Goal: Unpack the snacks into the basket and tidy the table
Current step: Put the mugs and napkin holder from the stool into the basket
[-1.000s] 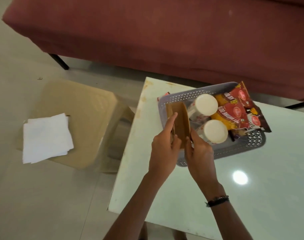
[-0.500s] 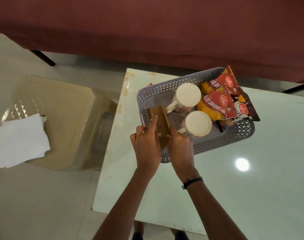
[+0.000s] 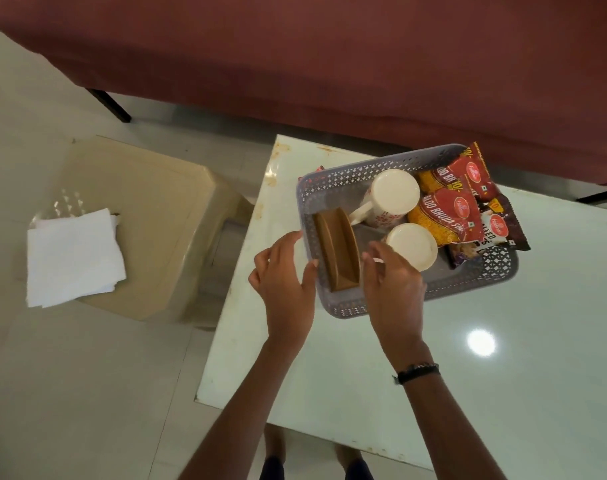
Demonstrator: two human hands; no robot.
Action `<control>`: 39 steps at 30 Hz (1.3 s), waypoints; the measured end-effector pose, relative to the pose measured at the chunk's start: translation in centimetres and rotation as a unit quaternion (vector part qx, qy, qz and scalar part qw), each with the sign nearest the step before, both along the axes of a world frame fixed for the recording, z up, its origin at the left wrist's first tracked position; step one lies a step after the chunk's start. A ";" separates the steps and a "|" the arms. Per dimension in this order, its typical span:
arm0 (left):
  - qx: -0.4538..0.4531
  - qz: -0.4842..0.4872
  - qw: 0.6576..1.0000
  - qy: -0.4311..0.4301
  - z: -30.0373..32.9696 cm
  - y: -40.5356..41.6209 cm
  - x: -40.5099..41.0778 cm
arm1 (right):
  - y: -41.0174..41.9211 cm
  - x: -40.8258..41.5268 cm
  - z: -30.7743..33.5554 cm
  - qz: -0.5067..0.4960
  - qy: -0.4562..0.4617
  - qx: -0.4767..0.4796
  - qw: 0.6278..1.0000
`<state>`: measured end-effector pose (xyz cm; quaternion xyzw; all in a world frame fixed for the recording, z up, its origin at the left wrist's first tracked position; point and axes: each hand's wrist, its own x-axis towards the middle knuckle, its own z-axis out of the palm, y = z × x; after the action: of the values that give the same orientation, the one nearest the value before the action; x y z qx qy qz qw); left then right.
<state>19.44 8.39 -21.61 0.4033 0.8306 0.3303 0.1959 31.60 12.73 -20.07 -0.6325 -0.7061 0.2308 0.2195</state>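
A grey perforated basket [image 3: 333, 176] sits on the pale glossy table [image 3: 502, 393]. In its left end stands a brown napkin holder [image 3: 338, 252], empty. Beside it two cream mugs [image 3: 393, 195] lie upside down, and red and yellow snack packets [image 3: 447, 216] fill the right end. My left hand [image 3: 284, 271] hovers just left of the holder, at the basket's rim, fingers apart. To the holder's right is my right hand [image 3: 392, 285], also spread and holding nothing.
A beige plastic stool [image 3: 149, 209] stands on the floor left of the table, with a stack of white napkins [image 3: 73, 258] on its near corner. A maroon sofa [image 3: 329, 57] runs along the far side. A light glare spot marks the table at the right.
Both hands held the brown holder and lowered it into the basket's left end. They have now let go of it and drawn apart.
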 end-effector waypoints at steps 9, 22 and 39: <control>-0.007 0.133 0.991 0.005 1.2 -6.8 -12.4 | -3.7 -11.7 1.4 0.107 0.171 -0.061 0.977; -0.086 0.259 0.960 0.058 -2.2 -11.9 -32.3 | -7.7 -33.0 -3.1 0.158 0.164 -0.246 0.942; -0.144 0.239 0.960 -0.040 -3.6 -12.5 -36.2 | -10.6 -34.8 -5.5 0.075 0.073 -0.169 0.980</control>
<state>-16.75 -4.15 -25.20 0.1475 0.9329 0.2605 0.2000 -3.18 2.17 -25.59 -0.5873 -0.6841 0.4084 0.1425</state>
